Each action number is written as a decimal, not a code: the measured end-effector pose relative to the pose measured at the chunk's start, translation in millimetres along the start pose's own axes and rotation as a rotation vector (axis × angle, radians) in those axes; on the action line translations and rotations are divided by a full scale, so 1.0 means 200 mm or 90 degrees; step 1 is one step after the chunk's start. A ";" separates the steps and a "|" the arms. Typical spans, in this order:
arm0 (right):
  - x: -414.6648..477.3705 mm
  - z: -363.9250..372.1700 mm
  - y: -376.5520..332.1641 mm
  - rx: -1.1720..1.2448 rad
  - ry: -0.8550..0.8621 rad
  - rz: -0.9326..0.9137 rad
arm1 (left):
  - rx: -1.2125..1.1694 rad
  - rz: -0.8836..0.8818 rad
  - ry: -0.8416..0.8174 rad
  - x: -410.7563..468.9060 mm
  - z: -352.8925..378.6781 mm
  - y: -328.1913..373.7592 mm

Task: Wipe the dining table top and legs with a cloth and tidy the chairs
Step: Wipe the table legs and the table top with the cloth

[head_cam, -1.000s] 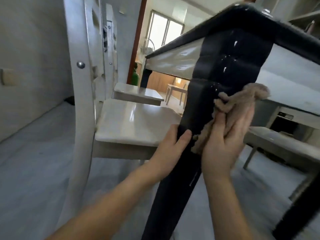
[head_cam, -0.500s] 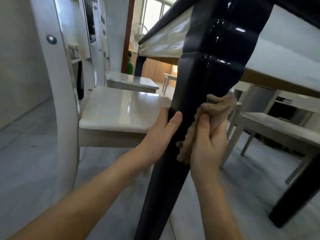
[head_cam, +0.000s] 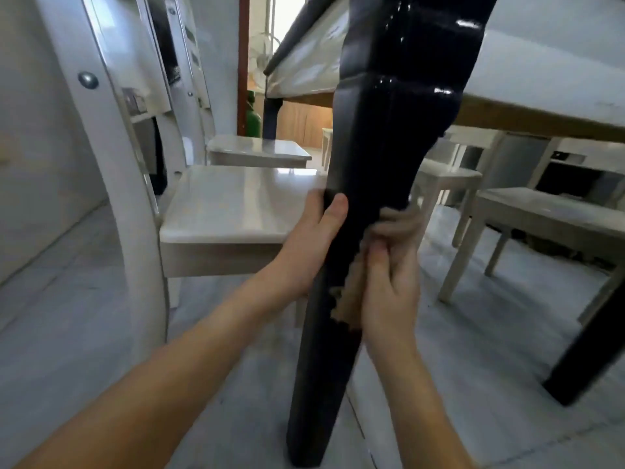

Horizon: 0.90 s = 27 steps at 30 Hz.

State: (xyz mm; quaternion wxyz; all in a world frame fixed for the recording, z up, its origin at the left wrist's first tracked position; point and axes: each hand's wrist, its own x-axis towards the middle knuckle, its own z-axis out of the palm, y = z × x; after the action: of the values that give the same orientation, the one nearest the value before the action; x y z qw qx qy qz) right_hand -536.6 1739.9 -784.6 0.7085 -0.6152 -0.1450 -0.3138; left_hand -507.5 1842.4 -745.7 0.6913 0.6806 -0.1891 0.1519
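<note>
A glossy black table leg (head_cam: pixel 368 137) runs down the middle of the view from the table's underside (head_cam: pixel 541 93) to the floor. My left hand (head_cam: pixel 309 245) grips the leg's left edge, thumb across its front. My right hand (head_cam: pixel 389 292) presses a crumpled beige cloth (head_cam: pixel 351 296) against the leg's right face, about halfway down. The cloth bunches above and below my fingers. A white chair (head_cam: pixel 230 204) stands just left of the leg, seat facing the table.
A second white chair (head_cam: pixel 257 150) sits behind the first. Another white chair (head_cam: pixel 548 211) stands under the table on the right, beside a second black leg (head_cam: pixel 581 353). Grey tiled floor lies all around. A doorway with a green bottle (head_cam: pixel 253 120) is far back.
My right hand has slid the cloth down the leg from near the top to about mid-height. My head has dropped lower. The left hand has kept its hold on the leg.
</note>
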 end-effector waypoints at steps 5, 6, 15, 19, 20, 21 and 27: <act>0.03 0.02 0.06 -0.044 -0.008 -0.066 | 0.044 -0.018 0.001 -0.01 0.00 0.02; -0.09 -0.02 0.14 -0.053 -0.008 -0.039 | 0.053 -0.012 -0.011 -0.03 0.00 0.02; -0.99 -0.36 0.98 -0.224 -0.109 0.430 | 0.078 0.006 -0.034 -0.09 0.03 0.04; -1.04 -0.42 1.02 -0.203 -0.119 0.518 | 0.054 -0.008 -0.029 -0.07 0.03 0.04; -1.01 -0.41 0.99 -0.184 -0.101 0.508 | 0.055 -0.013 -0.034 -0.07 0.03 0.04; -0.96 -0.38 0.93 -0.166 -0.081 0.480 | 0.056 -0.023 -0.040 -0.07 0.02 0.04; -0.43 -0.11 0.37 -0.064 0.030 0.181 | 0.045 -0.034 -0.027 -0.05 0.00 0.06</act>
State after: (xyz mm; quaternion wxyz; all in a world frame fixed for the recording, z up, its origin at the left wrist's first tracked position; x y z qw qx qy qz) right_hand -561.0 1746.0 -897.6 0.7172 -0.6569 -0.0235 -0.2313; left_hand -521.1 1843.4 -740.0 0.6667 0.7122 -0.1801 0.1259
